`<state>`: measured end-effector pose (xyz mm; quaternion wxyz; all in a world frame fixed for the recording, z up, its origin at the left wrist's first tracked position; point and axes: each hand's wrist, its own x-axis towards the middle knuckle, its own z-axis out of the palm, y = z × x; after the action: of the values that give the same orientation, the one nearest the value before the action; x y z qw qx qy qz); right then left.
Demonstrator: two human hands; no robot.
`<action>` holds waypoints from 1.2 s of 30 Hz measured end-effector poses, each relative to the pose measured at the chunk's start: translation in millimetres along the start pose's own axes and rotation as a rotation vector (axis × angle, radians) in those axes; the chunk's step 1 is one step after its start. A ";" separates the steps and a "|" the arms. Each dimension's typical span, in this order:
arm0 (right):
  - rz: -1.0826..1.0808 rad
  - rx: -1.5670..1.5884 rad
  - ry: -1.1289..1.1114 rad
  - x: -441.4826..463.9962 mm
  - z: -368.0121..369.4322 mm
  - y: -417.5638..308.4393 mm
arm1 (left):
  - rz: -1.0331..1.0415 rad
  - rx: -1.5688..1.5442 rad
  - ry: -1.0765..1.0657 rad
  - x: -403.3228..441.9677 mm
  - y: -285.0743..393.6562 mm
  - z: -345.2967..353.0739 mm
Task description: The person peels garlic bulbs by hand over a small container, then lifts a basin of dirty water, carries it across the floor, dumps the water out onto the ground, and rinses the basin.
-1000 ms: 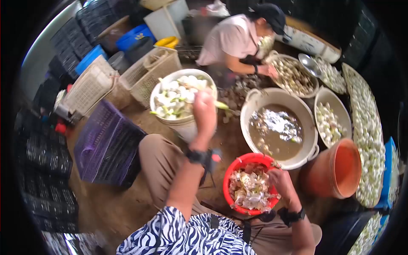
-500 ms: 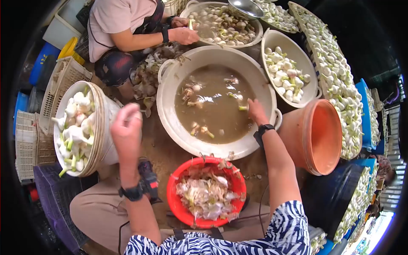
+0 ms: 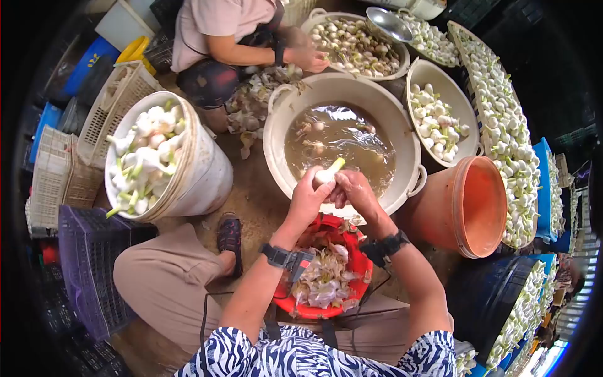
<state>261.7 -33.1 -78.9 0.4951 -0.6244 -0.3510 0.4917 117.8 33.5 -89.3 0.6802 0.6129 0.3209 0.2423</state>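
My left hand [image 3: 309, 200] is closed round a white garlic bulb [image 3: 326, 176] with a short green stem pointing up and right. Against it, my right hand [image 3: 355, 191] has its fingers bent at the bulb's right side. Both hands are above the near rim of a large pale tub [image 3: 280, 135] of murky water with bulbs in it. Just below them, a red basin [image 3: 366, 267] holds loose peeled skins. To the left, a white bucket [image 3: 207, 179] is heaped with clean bulbs and green stems.
A co-worker's hands [image 3: 308, 58] are beside a second tub [image 3: 402, 66] of bulbs. An oval tub [image 3: 465, 107] of white bulbs, an orange bucket [image 3: 440, 201] and a long tray of bulbs [image 3: 502, 138] are at the right. A purple crate [image 3: 94, 276] stands at the left.
My right hand has come up out of the tub water. My left hand has moved right from beside the white bucket, and both now meet at a garlic bulb.
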 end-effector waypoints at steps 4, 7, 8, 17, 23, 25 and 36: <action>-0.119 -0.261 0.106 -47.3 19.4 -25.7 | -0.104 -0.494 -0.066 -42.2 28.9 -10.4; -0.371 -0.690 0.172 -80.4 36.5 -36.3 | -0.158 -0.910 -0.130 -71.9 36.5 -12.8; -0.311 -0.707 0.197 -93.9 46.3 -38.1 | -0.119 -0.922 -0.125 -81.0 37.5 -11.9; -0.292 -0.858 0.125 -157.4 64.6 -27.0 | -0.132 -0.988 -0.158 -130.2 29.4 -22.1; -0.176 -1.242 -0.064 -182.0 67.8 -7.1 | -0.081 -0.796 -0.294 -137.1 44.0 -39.8; -0.281 -0.898 0.206 -195.2 72.4 -59.9 | -0.080 -0.726 -0.245 -148.0 54.5 -35.1; -0.572 -0.604 0.286 -187.6 66.4 -41.1 | 0.234 0.131 0.136 -152.0 46.4 15.2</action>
<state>149.2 -177.7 8.9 0.4502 -0.6805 -0.5658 0.1186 29.0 -80.6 -21.6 0.5825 0.6714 0.3077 0.3395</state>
